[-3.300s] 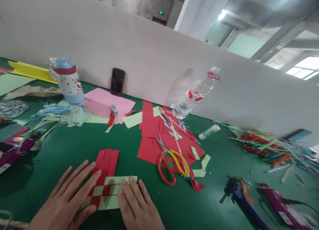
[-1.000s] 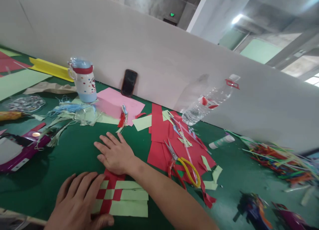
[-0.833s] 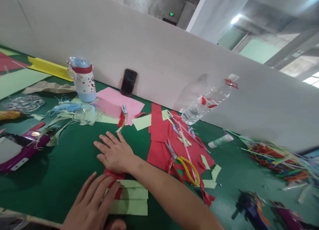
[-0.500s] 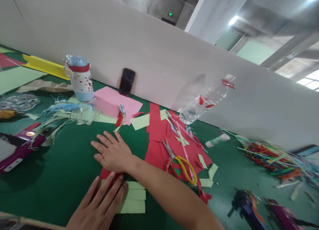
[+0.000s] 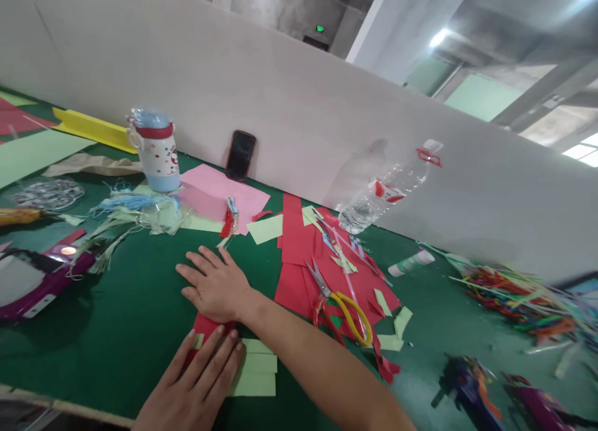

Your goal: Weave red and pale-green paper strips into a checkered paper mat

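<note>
My right hand (image 5: 217, 289) lies flat with fingers spread, pressing on the far end of a red paper piece (image 5: 203, 324). Nearer to me, my left hand (image 5: 199, 378) rests flat on the same red paper and on pale green paper strips (image 5: 259, 369), which show as stacked edges beside its fingers. Much of the red paper is hidden under both hands. To the right of my right forearm, yellow-handled scissors (image 5: 350, 316) lie with blades parted on red paper sheets (image 5: 296, 284). Beyond my right fingertips is a small red and blue tassel (image 5: 228, 219).
At the back stand a children's bottle (image 5: 159, 154), a phone (image 5: 240, 156) leaning on the partition, and a tilted plastic water bottle (image 5: 385, 185). A purple glue gun (image 5: 56, 278) lies left. Right are a glue stick (image 5: 411, 263), colourful strips (image 5: 518, 300) and more tools (image 5: 469, 390).
The view has shifted slightly, so everything sits a little further right. Both hands keep pressing on the paper, and a bit more red paper shows between them.
</note>
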`<state>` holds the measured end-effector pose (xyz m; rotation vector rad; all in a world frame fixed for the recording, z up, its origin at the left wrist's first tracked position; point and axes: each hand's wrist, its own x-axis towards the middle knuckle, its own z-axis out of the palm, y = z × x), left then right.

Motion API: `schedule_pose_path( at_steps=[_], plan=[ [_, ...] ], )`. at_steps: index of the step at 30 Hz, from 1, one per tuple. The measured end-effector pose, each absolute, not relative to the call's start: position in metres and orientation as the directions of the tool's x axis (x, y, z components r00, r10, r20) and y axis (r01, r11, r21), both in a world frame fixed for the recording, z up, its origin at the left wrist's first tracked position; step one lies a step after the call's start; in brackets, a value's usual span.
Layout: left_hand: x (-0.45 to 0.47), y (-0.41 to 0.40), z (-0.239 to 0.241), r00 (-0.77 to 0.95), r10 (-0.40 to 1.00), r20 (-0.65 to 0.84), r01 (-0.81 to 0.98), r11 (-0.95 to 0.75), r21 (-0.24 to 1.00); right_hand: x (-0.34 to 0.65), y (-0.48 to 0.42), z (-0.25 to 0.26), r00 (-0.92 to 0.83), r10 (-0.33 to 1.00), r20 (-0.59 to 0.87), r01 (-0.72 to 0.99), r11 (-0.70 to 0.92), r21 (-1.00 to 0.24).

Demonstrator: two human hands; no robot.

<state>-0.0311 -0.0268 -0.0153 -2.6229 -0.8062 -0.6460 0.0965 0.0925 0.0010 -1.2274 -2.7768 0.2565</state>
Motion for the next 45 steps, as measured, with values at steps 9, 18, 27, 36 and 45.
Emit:
schedule_pose_path(
  at_steps=[9,18,27,36,45],
  plan=[
    [-0.033,-0.029,-0.019,0.722,0.440,0.534,0.593,-0.791,-0.150,0.093,0.092,0.014,-0.673,0.738,-0.053,0.725,0.644,-0.243],
    [-0.032,-0.030,-0.022,0.712,0.471,0.520,0.603,-0.790,-0.110,0.089,0.089,0.006,-0.654,0.754,0.056,0.731,0.649,-0.210],
    [-0.064,-0.020,-0.009,0.741,0.483,0.466,0.567,-0.822,-0.049,0.142,0.047,0.044,-0.491,0.845,0.211,0.783,0.534,-0.318],
    [-0.060,0.008,-0.012,0.826,0.470,0.312,0.488,-0.873,0.024,0.198,-0.074,-0.004,-0.728,0.678,0.098,0.679,0.733,-0.024],
    [-0.057,0.008,-0.015,0.856,0.451,0.252,0.462,-0.887,0.018,0.206,-0.080,-0.024,-0.723,0.675,0.151,0.688,0.722,0.069]
  ],
)
